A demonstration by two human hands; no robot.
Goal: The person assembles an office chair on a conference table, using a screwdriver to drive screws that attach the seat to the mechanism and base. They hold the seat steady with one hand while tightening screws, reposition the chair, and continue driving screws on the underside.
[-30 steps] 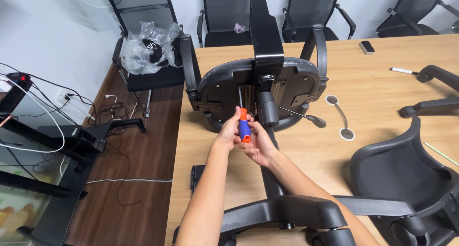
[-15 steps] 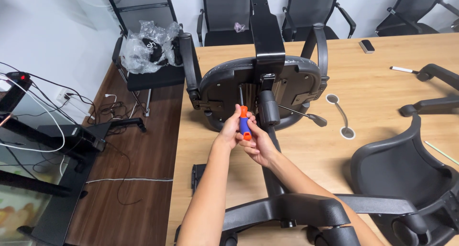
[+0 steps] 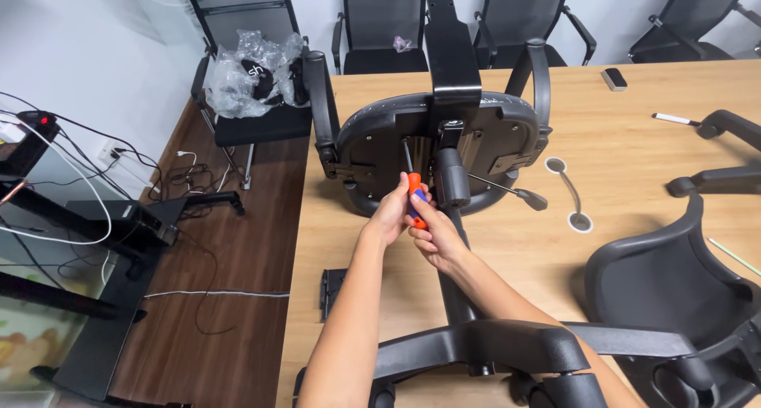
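Note:
A black office chair lies on the wooden table with the underside of its seat facing me. My left hand and my right hand are both wrapped around the orange and blue handle of a screwdriver. Its metal shaft points up into the seat's mechanism plate. The chair's gas cylinder runs back toward me, right beside my hands, to the star base at the bottom of the view.
Another black seat shell lies at the right, an armrest part beyond it. A cable grommet, a pen and a small dark device sit on the table. Left: a chair with plastic wrap, floor cables.
Both hands stay on the screwdriver, shifting only slightly. The chair has not moved.

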